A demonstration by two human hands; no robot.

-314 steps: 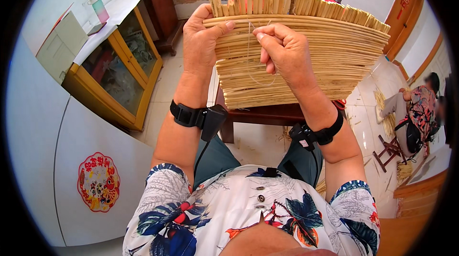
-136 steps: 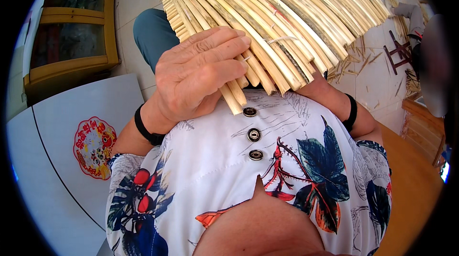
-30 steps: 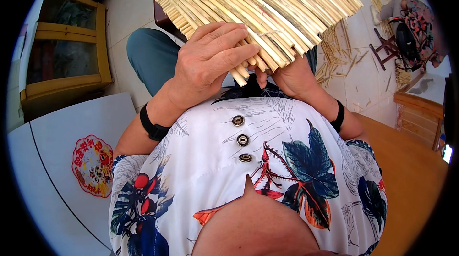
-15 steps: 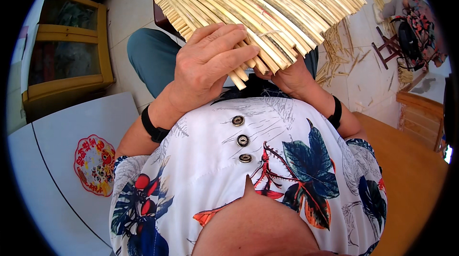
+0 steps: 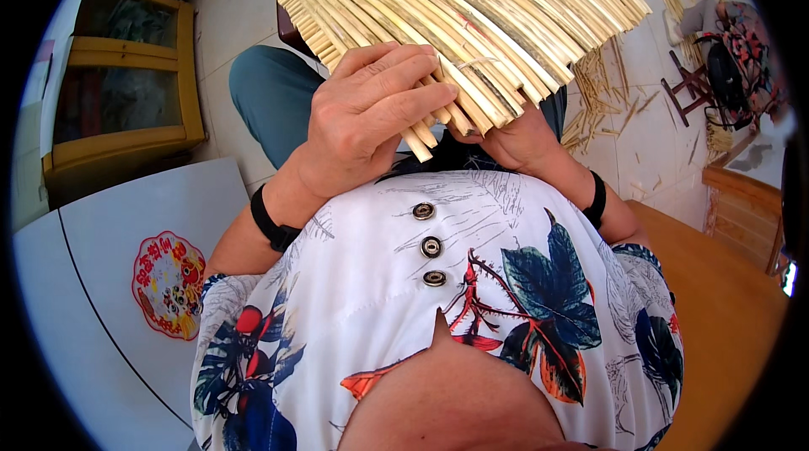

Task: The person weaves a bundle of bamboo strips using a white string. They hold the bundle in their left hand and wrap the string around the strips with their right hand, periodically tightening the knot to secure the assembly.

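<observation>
A wide mat of pale yellow plant stalks (image 5: 472,8), laid side by side and joined with thin string, fans out before me at the top of the view. Over its near left corner my left hand (image 5: 366,105) is closed, its fingers wrapped across the stalk ends. My right hand (image 5: 518,139) reaches under the near edge. Its fingers are mostly hidden below the stalks, and it appears to grip them from beneath. A small loop of string (image 5: 476,61) shows between the two hands. Each wrist wears a black band.
Behind the mat's left side is a dark table edge (image 5: 291,25). Cut stalk pieces (image 5: 594,105) litter the tiled floor at right, near a folding stool (image 5: 677,88) with a bag. A yellow-framed cabinet (image 5: 118,55) and a white appliance (image 5: 93,240) stand left; a wooden surface (image 5: 708,308) lies right.
The view has shifted slightly. My hands and the mat keep nearly the same position, with the same hold on the stalks.
</observation>
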